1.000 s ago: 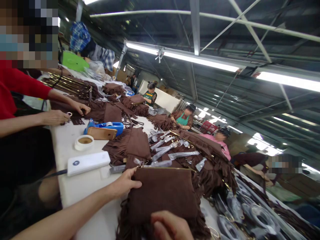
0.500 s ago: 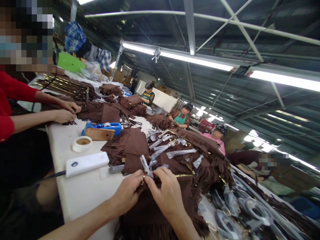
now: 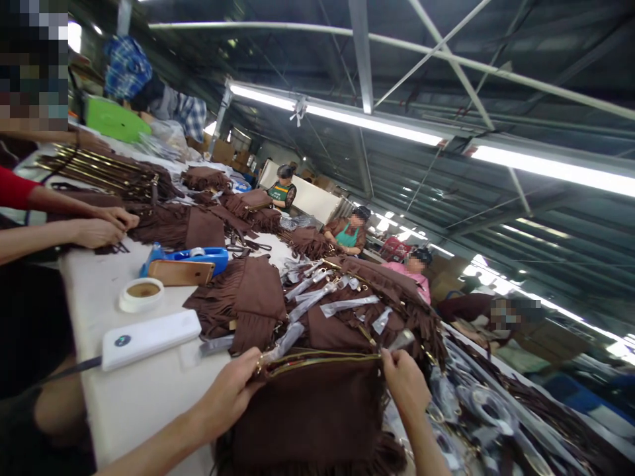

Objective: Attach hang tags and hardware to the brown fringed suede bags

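A brown fringed bag (image 3: 312,410) lies at the table's near edge, its gold zipper (image 3: 322,357) running across the top. The zipper's two rows stand apart, leaving a narrow gap. My left hand (image 3: 231,390) is closed on the bag's upper left corner, by a gold ring and a plastic-wrapped strap (image 3: 285,340). At the zipper's right end, my right hand (image 3: 405,383) pinches the zipper pull, with a clear-wrapped piece (image 3: 401,340) sticking up beside it. The fingertips partly hide the pull. Fringe hangs along the bag's lower edge.
Left of the bag are a white power bank-like device (image 3: 151,338), a tape roll (image 3: 141,294), a phone (image 3: 181,272) and a blue tape dispenser (image 3: 213,258). More fringed bags (image 3: 258,291) and wrapped straps (image 3: 496,410) lie beyond and right. A co-worker's hands (image 3: 106,225) work at left.
My right hand has moved right along the bag's top, away from my left hand, and the zipper now gapes between them. My left hand has stayed at the left corner. The view has shifted slightly.
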{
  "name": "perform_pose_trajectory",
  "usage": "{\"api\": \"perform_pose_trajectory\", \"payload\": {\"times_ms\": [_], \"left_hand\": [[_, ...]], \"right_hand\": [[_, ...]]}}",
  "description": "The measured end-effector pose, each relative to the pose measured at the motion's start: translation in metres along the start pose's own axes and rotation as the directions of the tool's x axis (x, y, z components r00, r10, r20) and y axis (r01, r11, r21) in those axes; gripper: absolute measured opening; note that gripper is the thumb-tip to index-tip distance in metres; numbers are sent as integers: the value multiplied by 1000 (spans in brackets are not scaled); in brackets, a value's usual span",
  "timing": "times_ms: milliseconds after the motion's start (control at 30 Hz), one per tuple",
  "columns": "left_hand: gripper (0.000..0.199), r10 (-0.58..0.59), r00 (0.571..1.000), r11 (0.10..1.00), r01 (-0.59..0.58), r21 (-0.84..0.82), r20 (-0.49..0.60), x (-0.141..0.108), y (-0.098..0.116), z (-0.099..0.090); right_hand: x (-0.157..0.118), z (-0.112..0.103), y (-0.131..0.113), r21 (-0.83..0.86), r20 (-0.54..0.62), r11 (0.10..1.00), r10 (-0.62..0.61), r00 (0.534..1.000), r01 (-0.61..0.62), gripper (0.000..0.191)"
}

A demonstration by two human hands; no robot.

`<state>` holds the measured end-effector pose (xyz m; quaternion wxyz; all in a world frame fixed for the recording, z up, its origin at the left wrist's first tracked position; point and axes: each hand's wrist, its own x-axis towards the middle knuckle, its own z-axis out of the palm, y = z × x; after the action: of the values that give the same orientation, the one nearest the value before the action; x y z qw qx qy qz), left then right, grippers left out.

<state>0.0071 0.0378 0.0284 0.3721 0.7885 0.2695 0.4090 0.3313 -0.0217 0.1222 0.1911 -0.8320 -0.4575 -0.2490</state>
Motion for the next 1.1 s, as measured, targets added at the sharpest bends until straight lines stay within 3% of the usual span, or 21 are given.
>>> {"api": "perform_pose_trajectory", "payload": {"times_ms": [67,167,233,300,367,433,500,600,667,700,767,800,900,1000,1100], "left_hand": [[8,-14,1000,1000,14,-3,2,1,-4,0],[13,33,999,999,-33,-4,14,3,-6,1],[19,77,997,997,-77,-3,17,4,-5,2],[21,88,996,996,-88,6,6,4,-4,3],[21,78,997,996,-79,30,16,3,-3,3],[20,41,997,996,-46,74,63,1,0,-3],[32,-25,995,991,12,136,97,1,7,-14],[55,-50,998,959,62,275,-49,13,33,-38],[51,18,983,927,52,372,-182,32,56,-49],[47,33,983,912,44,409,-179,45,67,-52],[41,-44,999,877,37,480,2,74,85,-49],[40,-136,982,852,49,522,130,89,91,-44],[37,-255,901,853,39,520,352,125,98,-25],[43,-253,856,898,34,439,451,143,99,-16],[45,-187,857,963,62,263,481,151,100,-17]], "right_hand": [[7,-7,24,-21,-61,1000,-24,998,22,19],[-2,-18,19,28,-35,952,-304,952,305,19],[-15,-20,-4,99,63,830,-555,829,548,14],[-26,-17,-29,149,141,705,-709,691,693,17],[-33,-10,-48,152,175,644,-764,621,749,19],[-33,-5,-56,138,183,615,-786,590,776,13],[-30,-4,-57,126,170,584,-809,562,802,14],[-25,-14,-56,112,126,529,-847,516,841,14],[-24,-28,-58,104,89,493,-870,485,864,16],[-23,-36,-60,98,70,476,-879,471,874,17],[-20,-53,-65,74,27,456,-890,455,887,19],[-18,-62,-67,55,3,455,-890,455,889,20],[-13,-85,-68,-15,-74,484,-873,481,875,24],[-13,-102,-62,-73,-149,531,-843,518,844,25],[-17,-114,-54,-110,-223,586,-802,555,803,24]]}}
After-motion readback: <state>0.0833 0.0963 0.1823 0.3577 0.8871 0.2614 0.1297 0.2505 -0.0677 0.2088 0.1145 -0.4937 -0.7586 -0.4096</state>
